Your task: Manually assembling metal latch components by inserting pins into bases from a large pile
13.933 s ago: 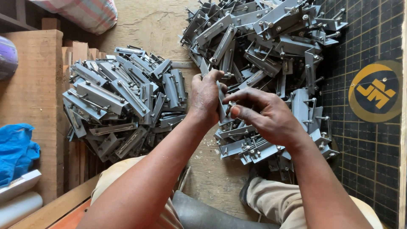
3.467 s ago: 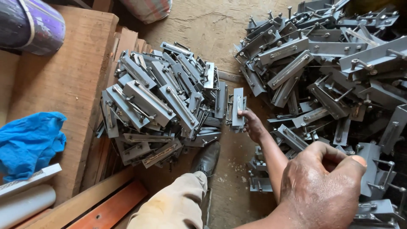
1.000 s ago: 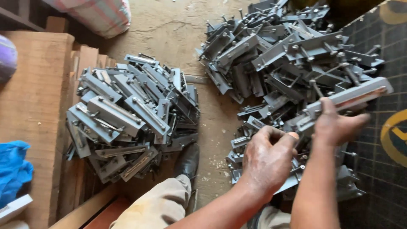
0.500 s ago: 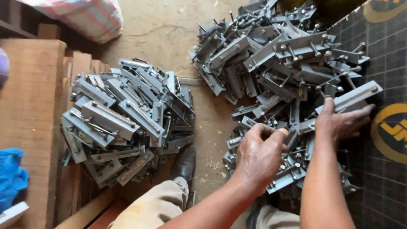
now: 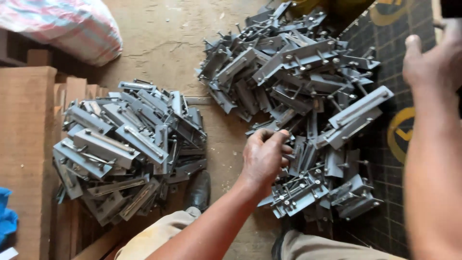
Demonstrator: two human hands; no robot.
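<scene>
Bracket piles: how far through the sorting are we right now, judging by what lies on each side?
Looks done: a stacked pile of grey metal brackets lies on the left, by the wooden boards. In hand: the left hand is closed among brackets at the near edge of the larger, loose bracket heap; whether it grips one is unclear. The right hand is raised, apparently holding nothing. Left: that larger heap, so roughly half or more remains.

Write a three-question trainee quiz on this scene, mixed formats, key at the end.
1. True or false: the left hand rests on the right pile of grey metal brackets.
2. Which lies beside the left pile of brackets? A) a black shoe B) a bucket C) a hammer
3. Fill in: the right hand is raised over a dark ____ mat.

Key: 1 true; 2 A; 3 gridded.
</scene>
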